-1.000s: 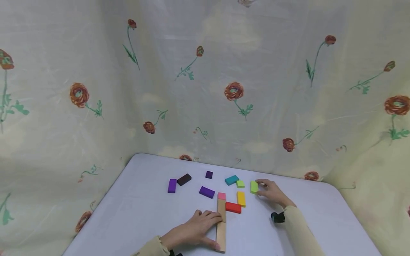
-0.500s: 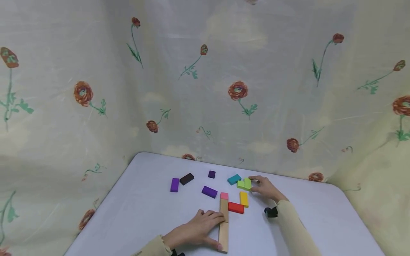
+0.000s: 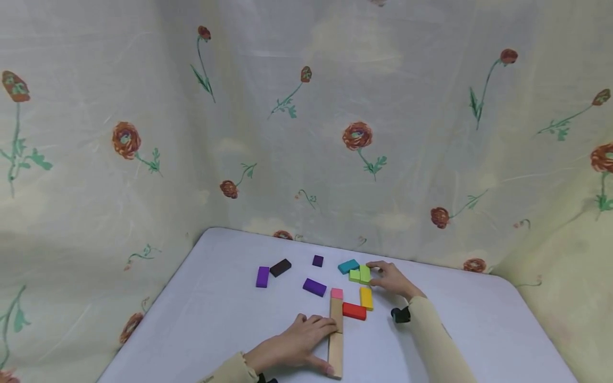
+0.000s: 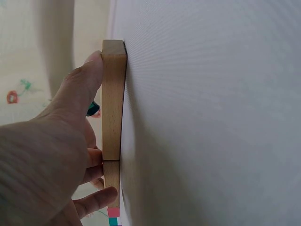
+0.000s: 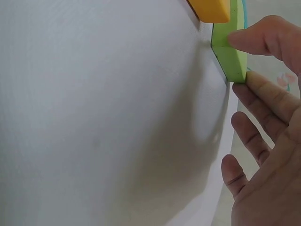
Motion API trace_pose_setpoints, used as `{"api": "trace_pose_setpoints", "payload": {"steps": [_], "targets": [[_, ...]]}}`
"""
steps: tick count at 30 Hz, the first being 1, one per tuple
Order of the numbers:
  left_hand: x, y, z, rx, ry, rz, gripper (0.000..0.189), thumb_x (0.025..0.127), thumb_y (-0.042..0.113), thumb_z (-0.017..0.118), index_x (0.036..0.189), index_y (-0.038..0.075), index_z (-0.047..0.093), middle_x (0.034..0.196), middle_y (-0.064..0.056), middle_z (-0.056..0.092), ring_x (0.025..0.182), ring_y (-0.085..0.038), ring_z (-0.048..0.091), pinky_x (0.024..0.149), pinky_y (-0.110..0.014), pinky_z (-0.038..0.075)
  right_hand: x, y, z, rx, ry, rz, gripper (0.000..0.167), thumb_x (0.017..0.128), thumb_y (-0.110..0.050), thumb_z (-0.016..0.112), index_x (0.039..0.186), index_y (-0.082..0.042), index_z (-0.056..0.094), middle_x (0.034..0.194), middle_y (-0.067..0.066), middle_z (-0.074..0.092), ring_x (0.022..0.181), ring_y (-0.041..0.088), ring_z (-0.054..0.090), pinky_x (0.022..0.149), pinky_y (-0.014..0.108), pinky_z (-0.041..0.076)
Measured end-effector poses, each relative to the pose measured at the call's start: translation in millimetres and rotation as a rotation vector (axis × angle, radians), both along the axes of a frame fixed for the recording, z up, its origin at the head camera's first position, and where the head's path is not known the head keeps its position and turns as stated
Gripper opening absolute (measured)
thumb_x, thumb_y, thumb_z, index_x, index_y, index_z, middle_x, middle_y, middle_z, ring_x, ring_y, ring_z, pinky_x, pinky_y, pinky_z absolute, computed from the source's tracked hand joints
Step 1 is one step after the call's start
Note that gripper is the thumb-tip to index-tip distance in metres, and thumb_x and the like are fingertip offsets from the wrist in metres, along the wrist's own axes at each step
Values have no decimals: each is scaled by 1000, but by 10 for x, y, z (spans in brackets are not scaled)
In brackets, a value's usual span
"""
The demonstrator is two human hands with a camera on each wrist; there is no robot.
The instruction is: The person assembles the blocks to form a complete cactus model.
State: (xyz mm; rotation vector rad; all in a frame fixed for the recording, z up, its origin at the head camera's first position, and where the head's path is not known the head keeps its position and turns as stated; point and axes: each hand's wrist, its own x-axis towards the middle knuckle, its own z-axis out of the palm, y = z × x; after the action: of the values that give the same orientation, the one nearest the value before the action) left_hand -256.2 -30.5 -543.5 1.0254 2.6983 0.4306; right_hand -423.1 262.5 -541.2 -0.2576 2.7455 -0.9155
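In the head view my right hand pinches a light green block between thumb and fingers, at its right side. That block lies against a smaller light green block, with a teal block just behind. The right wrist view shows my thumb on the near face of the green block and fingertips at its end. My left hand rests along two wooden planks set end to end, the thumb on the near plank and fingers over the far plank. A pink block sits at their far end.
A red block touches the far plank's right side, with a yellow block at its corner. Purple blocks, a dark brown block and a small dark purple cube lie further left on the white table.
My right hand has slid the light green block left until it meets the smaller green one. The teal block has shifted slightly left. My left hand stays on the planks.
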Motion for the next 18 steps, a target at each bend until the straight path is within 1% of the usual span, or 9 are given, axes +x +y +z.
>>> {"api": "trace_pose_setpoints", "payload": {"steps": [4, 5, 11, 18], "targets": [[-3, -6, 15, -4, 8, -3, 90, 71, 79, 57, 145, 31, 40, 150, 12, 39, 133, -14, 39, 99, -49, 38, 1, -12, 29, -3, -2, 2, 53, 86, -18, 68, 137, -13, 53, 141, 18, 46, 124, 37, 41, 103, 60, 35], [-3, -4, 16, -3, 9, -4, 90, 71, 79, 57, 145, 30, 40, 150, 12, 40, 133, -14, 39, 99, -49, 38, 6, -10, 34, 1, 3, 10, 53, 86, -18, 68, 136, -12, 53, 140, 18, 46, 123, 37, 41, 103, 60, 34], [-6, 2, 9, 0, -2, 4, 90, 71, 79, 57, 145, 30, 40, 148, 12, 41, 133, -14, 40, 100, -50, 38, 16, -15, 35, 18, 7, -4, 52, 86, -24, 69, 135, -14, 54, 138, 15, 49, 122, 35, 41, 103, 60, 34], [-2, 7, 16, 2, -17, 10, 90, 71, 78, 58, 145, 30, 40, 148, 12, 41, 133, -15, 40, 101, -51, 37, 31, -21, 38, 5, -22, -24, 53, 85, -23, 70, 135, -14, 54, 139, 16, 46, 123, 35, 40, 103, 61, 34]]}}
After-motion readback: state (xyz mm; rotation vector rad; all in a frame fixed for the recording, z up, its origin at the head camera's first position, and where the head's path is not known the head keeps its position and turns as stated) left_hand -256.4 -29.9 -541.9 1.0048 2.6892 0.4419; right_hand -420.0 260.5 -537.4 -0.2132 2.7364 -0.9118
